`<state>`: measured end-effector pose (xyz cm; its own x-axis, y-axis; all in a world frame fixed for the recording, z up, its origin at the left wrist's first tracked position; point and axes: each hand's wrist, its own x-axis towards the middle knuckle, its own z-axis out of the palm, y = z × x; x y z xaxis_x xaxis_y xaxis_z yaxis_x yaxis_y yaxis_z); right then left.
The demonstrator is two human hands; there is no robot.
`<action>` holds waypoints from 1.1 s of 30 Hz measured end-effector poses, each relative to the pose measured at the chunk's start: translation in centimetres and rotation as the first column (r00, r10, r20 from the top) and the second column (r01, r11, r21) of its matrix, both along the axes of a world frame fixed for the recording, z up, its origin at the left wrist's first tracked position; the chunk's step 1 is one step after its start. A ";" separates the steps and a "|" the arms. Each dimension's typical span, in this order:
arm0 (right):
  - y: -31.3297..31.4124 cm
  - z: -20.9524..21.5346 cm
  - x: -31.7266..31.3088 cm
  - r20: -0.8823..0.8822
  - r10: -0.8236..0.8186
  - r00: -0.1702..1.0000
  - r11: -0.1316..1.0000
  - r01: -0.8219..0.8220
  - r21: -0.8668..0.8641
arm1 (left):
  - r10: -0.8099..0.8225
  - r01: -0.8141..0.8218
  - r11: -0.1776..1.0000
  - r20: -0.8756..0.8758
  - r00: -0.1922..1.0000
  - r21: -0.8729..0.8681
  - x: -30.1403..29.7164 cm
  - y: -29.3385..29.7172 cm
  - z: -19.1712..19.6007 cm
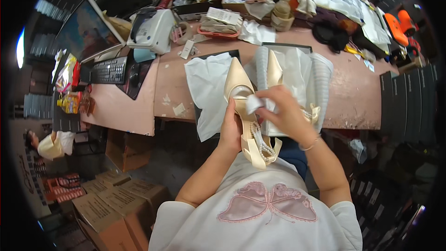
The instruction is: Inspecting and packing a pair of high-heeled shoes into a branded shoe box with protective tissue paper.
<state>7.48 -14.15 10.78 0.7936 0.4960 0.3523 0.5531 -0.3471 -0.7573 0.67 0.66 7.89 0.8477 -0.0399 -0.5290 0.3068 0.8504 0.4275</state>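
Pink and scuffed, the counter (139, 107) ends in a straight front edge just past my hands, so I work in the gap between that edge and my chest, over a dark floor. My left hand (231, 128) is wrapped around the middle of a cream satin shoe (241, 111) from underneath, its pointed toe aimed away from me over the counter edge and its heel end hanging near my shirt. A pearl strap (261, 146) loops off the heel, beaded and glossy against the smooth fabric. My right hand (285, 111) is pinched on a small white cloth (254, 103) pressed against the shoe's side, so both hands are closed and nearly touching.

Just beyond, crinkled white tissue paper (209, 88) spreads over the counter, and a second cream shoe (274, 72) lies in an open shoe box (320, 83) with ribbed white walls. Bare pink surface stays free to the right of the box.

Farther left sit a black keyboard (110, 70), a monitor (86, 30) and a white printer (151, 30). The far edge is crowded with packets, cloths and bottles. Brown cardboard boxes (111, 204) stack on the floor at my lower left, narrowing that side.
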 end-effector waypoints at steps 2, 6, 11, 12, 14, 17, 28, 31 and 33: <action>1.6 -0.4 -1.0 0.060 -0.015 0.998 1.000 0.014 0.020 | 0.001 -0.004 0.999 0.085 0.996 0.037 0.0 -0.9 1.1; 2.6 -2.0 -0.7 0.174 -0.067 0.982 0.991 0.086 -0.103 | -0.004 0.003 1.000 0.054 0.999 0.018 -0.6 -0.8 0.4; 2.6 -2.4 -1.2 0.305 0.017 0.952 0.981 0.044 -0.191 | -0.024 0.020 0.996 0.046 0.999 0.082 -0.8 -0.9 0.2; 2.4 -2.5 -1.3 0.323 -0.004 0.946 0.980 0.068 -0.188 | -0.041 0.030 0.988 0.074 0.996 0.151 -0.8 -0.8 -0.8; 2.2 -2.6 -1.5 0.356 -0.038 0.934 0.978 0.108 -0.179 | -0.060 0.033 0.964 0.094 0.994 0.262 -0.4 -1.1 -0.7; 1.6 -2.2 -0.6 0.407 -0.082 0.910 0.969 0.168 -0.180 | -0.093 0.066 0.937 0.063 0.994 0.342 -0.3 -2.0 0.5; -0.3 -1.7 1.0 -0.065 -0.222 0.973 0.967 0.228 0.114 | -0.243 0.199 0.942 0.142 0.960 0.269 0.2 -4.3 0.4; -2.2 -0.3 1.0 0.025 -0.285 0.958 0.941 0.275 0.197 | -0.396 0.326 0.883 0.164 0.903 0.337 1.5 -4.6 2.0; -3.8 2.6 1.1 0.013 -0.241 0.970 0.915 0.222 0.337 | -0.422 0.311 0.883 0.303 0.855 0.352 3.2 -4.4 2.0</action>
<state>8.56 -18.00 13.41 0.8476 0.1485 0.5094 0.5304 -0.2054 -0.8225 3.87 -3.72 9.88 0.9321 -0.2833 -0.2257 0.3486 0.5328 0.7711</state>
